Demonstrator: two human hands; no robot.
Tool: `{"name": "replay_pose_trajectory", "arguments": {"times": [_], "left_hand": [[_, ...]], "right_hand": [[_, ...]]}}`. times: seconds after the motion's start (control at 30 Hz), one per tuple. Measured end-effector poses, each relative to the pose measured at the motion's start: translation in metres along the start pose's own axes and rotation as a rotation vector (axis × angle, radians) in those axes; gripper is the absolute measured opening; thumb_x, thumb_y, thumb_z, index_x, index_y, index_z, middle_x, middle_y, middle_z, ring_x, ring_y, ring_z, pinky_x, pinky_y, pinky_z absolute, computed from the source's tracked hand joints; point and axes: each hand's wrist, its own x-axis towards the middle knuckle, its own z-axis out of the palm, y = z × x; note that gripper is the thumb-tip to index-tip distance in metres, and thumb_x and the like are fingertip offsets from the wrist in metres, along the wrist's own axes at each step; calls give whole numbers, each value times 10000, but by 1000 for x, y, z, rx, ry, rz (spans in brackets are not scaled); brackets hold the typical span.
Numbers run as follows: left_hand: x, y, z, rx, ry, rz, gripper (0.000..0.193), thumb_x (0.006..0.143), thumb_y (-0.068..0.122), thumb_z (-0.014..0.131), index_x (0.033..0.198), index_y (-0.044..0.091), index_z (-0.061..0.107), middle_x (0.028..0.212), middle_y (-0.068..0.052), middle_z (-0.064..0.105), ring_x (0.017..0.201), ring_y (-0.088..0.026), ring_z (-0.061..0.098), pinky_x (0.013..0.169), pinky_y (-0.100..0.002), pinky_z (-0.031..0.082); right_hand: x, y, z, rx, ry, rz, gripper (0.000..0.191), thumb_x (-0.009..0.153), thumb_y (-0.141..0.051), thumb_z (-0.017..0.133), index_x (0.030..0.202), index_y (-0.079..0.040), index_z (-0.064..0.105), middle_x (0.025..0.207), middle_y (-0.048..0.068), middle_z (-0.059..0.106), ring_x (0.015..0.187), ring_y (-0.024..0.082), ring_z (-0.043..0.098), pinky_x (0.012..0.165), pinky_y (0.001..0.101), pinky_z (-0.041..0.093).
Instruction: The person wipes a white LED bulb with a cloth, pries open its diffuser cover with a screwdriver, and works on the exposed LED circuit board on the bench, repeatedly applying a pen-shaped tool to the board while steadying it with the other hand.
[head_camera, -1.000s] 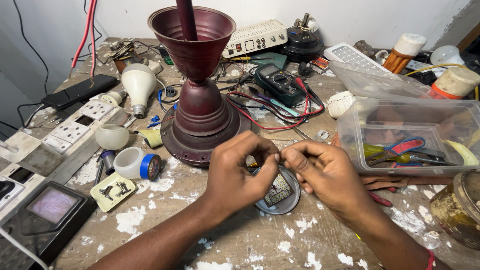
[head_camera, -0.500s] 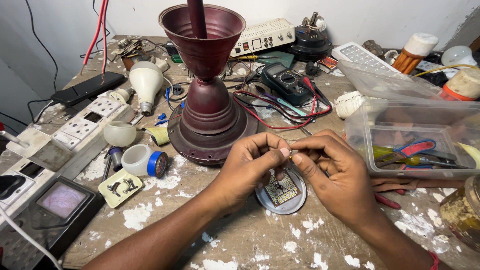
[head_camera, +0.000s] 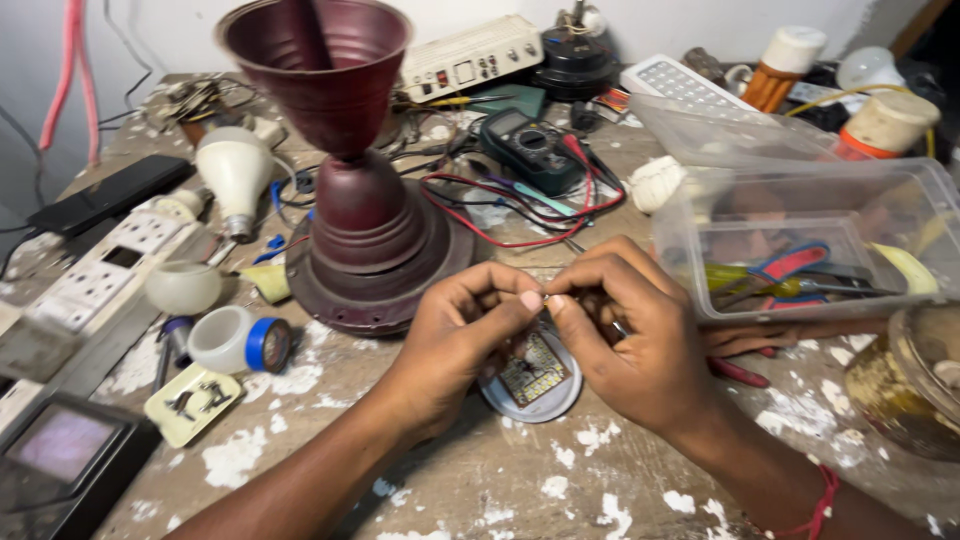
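Since a moment ago the hands are sitting closer together, fingertips now meeting. The round LED board (head_camera: 532, 378) is lying on the bench beneath them. The left hand (head_camera: 455, 335) and right hand (head_camera: 630, 335) are pinching something tiny between thumb and forefinger, too small to identify. The maroon lamp base (head_camera: 370, 240) is standing at 10 o'clock, the clear plastic box (head_camera: 800, 240) at 2 o'clock.

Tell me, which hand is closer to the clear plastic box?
Right. The right hand sits just beside the clear plastic box; the left hand is farther off, nearer the maroon stand.

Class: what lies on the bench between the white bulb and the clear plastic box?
In the head view, the maroon fan motor housing stands between white bulb and clear plastic box.
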Motion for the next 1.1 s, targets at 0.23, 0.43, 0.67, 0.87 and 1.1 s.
{"name": "replay_pose_trajectory", "arguments": {"times": [0.23, 0.43, 0.67, 0.87, 1.1], "left_hand": [[1, 4, 3, 184, 135, 148, 275, 927, 143, 699, 1169, 27, 638, 777, 41, 612, 650, -32, 557, 533, -203, 419], [-1, -1, 3, 290, 128, 233, 249, 961, 81, 678, 1191, 4, 620, 781, 55, 561, 713, -22, 526, 619, -196, 448], [-4, 10, 4, 608, 134, 499, 247, 943, 104, 706, 1173, 29, 656, 770, 10, 605, 696, -65, 551, 615, -242, 459], [-57, 53, -20, 1114, 116, 624, 263, 917, 253, 717, 1103, 71, 679, 818, -90, 715, 711, -257, 710, 612, -392, 528], [-140, 75, -85, 1707, 307, 273, 329, 878, 374, 730, 898, 57, 644, 763, -124, 707, 703, -365, 696, 533, -527, 485]], "right_hand": [[-6, 11, 0, 405, -46, 295, 94, 994, -43, 649, 1064, -29, 589, 858, -30, 554, 729, 2, 503, 592, 180, 424], [-8, 11, -4, 378, -53, 301, 92, 992, -57, 634, 1058, -30, 576, 819, -46, 543, 697, -12, 487, 566, 181, 410], [-3, 10, -5, 113, -78, 234, 82, 946, -74, 681, 978, -39, 614, 753, -13, 562, 611, 10, 489, 497, 198, 393], [0, 1, 5, -116, -131, 87, 104, 891, -71, 692, 978, -29, 652, 848, 28, 597, 630, 68, 543, 523, 236, 440], [7, -39, 41, -181, -448, 54, 140, 836, -122, 694, 950, -42, 680, 833, 57, 601, 633, 159, 571, 563, 318, 479]]}}
